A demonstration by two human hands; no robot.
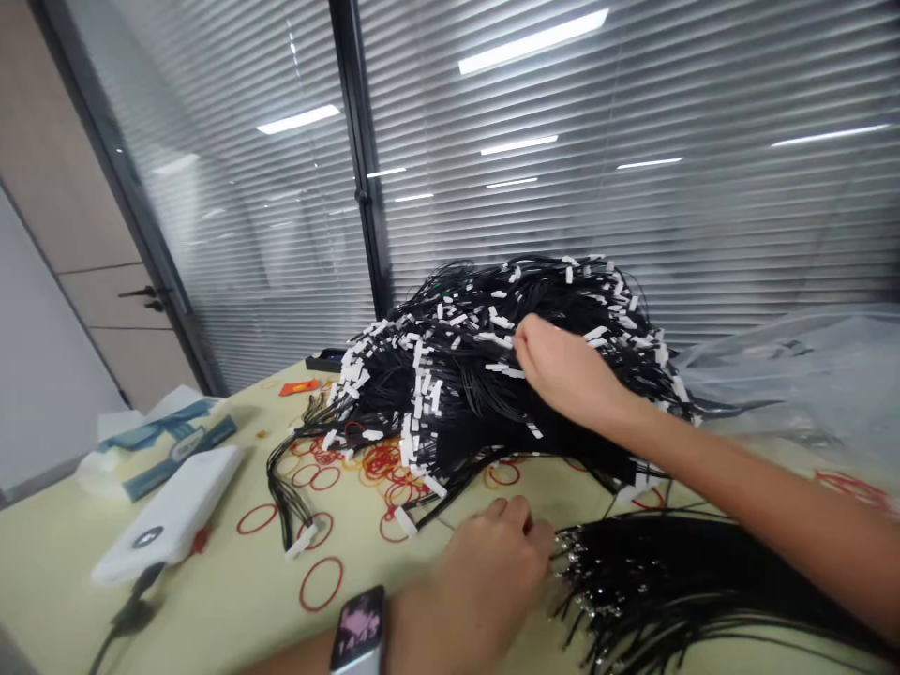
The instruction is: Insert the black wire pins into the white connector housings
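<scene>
A large heap of black cables (478, 403) with white connectors on their ends lies across the table in front of me. Over the middle of the heap, my right hand (562, 370) is closed in a pinch on a black cable, with white connectors right beside its fingertips. My left hand (485, 572) is low over the table, slightly blurred, its fingers curled; what they hold, if anything, is hidden. Just right of it lies a bundle of black cables (675, 572) with bare silvery ends, passing under my right forearm.
Red and yellow rubber bands (383, 469) are scattered on the pale yellow table (260, 600). At left are a white power bank (172, 516) with a plugged-in lead and a tissue pack (165, 441). A clear plastic bag (808, 370) lies right, before a glass partition with blinds (633, 187).
</scene>
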